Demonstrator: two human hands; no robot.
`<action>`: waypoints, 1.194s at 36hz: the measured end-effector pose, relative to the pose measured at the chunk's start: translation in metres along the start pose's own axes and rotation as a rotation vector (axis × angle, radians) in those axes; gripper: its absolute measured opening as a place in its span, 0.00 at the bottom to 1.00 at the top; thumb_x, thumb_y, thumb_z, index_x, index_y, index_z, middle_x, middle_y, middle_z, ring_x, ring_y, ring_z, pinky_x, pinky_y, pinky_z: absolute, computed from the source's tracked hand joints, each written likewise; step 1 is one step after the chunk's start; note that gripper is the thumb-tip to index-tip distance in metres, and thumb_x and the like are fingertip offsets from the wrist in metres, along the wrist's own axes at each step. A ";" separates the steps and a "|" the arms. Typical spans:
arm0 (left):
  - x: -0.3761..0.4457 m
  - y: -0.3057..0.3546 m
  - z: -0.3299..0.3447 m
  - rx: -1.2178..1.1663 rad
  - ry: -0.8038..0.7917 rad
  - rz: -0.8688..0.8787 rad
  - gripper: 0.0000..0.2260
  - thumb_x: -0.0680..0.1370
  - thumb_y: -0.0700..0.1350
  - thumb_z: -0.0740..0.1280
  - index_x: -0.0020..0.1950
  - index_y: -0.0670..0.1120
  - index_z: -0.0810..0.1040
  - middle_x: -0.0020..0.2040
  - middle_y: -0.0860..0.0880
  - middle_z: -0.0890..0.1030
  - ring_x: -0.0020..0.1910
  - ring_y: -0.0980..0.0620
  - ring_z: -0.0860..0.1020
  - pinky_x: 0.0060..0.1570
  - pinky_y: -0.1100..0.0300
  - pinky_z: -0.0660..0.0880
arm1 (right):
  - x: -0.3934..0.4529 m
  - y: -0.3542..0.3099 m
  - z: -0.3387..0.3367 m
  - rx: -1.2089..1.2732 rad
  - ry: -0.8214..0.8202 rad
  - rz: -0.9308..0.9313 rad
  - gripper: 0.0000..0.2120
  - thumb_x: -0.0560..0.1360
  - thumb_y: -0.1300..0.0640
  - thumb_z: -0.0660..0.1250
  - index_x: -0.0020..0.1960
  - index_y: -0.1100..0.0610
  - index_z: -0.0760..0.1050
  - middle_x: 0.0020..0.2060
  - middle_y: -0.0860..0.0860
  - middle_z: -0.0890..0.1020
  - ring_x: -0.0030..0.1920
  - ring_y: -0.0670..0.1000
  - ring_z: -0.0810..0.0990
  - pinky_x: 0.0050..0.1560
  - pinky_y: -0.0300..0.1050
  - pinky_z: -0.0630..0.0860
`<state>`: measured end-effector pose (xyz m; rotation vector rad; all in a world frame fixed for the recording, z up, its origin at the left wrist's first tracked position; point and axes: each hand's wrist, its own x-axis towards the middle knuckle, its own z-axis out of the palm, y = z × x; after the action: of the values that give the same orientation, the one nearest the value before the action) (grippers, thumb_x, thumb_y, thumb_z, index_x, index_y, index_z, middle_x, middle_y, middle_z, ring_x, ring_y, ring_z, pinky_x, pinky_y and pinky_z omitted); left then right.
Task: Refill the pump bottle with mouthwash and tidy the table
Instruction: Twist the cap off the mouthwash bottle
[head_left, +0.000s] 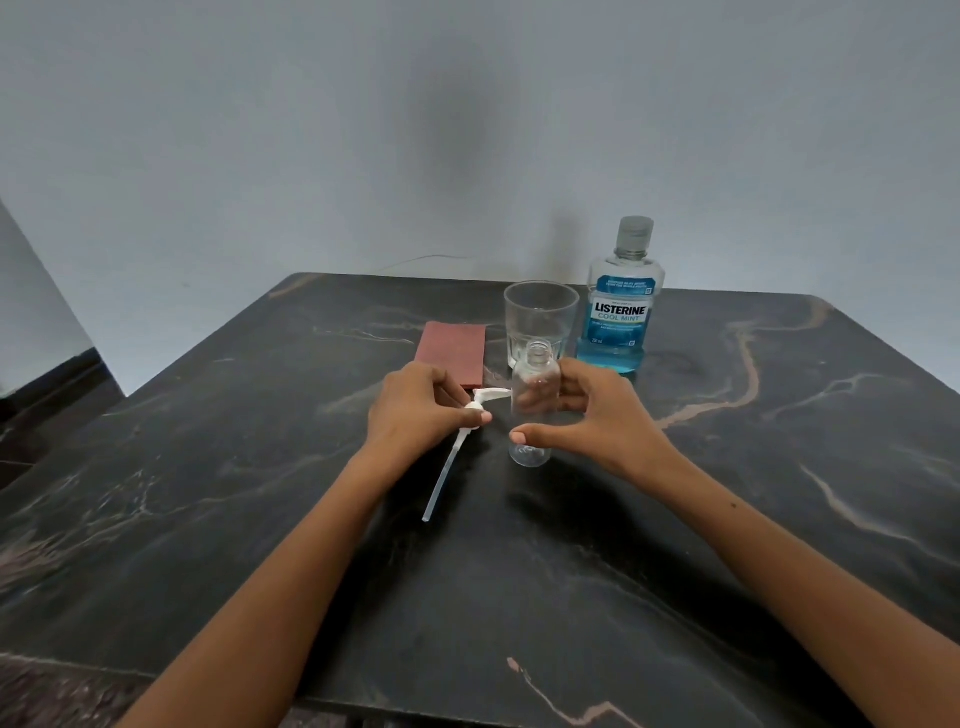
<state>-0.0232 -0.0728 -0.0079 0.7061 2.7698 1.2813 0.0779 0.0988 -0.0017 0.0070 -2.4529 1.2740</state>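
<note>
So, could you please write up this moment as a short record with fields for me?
left hand: left hand pinches the pump head, removed from the bottle, dip tube slanting down toward the table
right hand: right hand holds the small clear bottle, upright, neck open
bottle contents: looks empty
mouthwash bottle: mouthwash bottle stands capped at the back, blue liquid low inside
glass: glass stands behind the small bottle, seems empty
cloth: folded reddish cloth lies left of the glass
surface: dark marbled table
</note>
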 end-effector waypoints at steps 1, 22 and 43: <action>0.000 0.000 0.000 0.002 0.001 0.004 0.12 0.63 0.54 0.79 0.38 0.49 0.82 0.34 0.55 0.83 0.39 0.58 0.82 0.49 0.49 0.80 | 0.000 0.000 0.000 0.002 0.001 0.001 0.24 0.61 0.56 0.81 0.54 0.59 0.77 0.46 0.50 0.85 0.47 0.43 0.84 0.51 0.38 0.80; 0.000 0.025 -0.004 -0.129 0.270 0.200 0.07 0.77 0.45 0.68 0.46 0.43 0.81 0.42 0.49 0.83 0.38 0.57 0.76 0.35 0.73 0.67 | 0.006 -0.008 -0.086 -0.395 -0.273 0.231 0.23 0.63 0.52 0.79 0.56 0.55 0.79 0.48 0.48 0.85 0.46 0.43 0.83 0.53 0.39 0.79; 0.010 0.136 0.013 -0.405 0.300 0.424 0.05 0.77 0.43 0.68 0.51 0.45 0.80 0.45 0.54 0.81 0.43 0.62 0.77 0.37 0.80 0.70 | 0.062 0.063 -0.044 -0.279 0.718 0.245 0.26 0.68 0.51 0.76 0.58 0.57 0.67 0.55 0.53 0.79 0.56 0.53 0.79 0.52 0.45 0.76</action>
<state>0.0237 0.0169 0.0840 1.1850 2.4994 2.1043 0.0237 0.1808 -0.0088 -0.7131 -1.9967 0.8035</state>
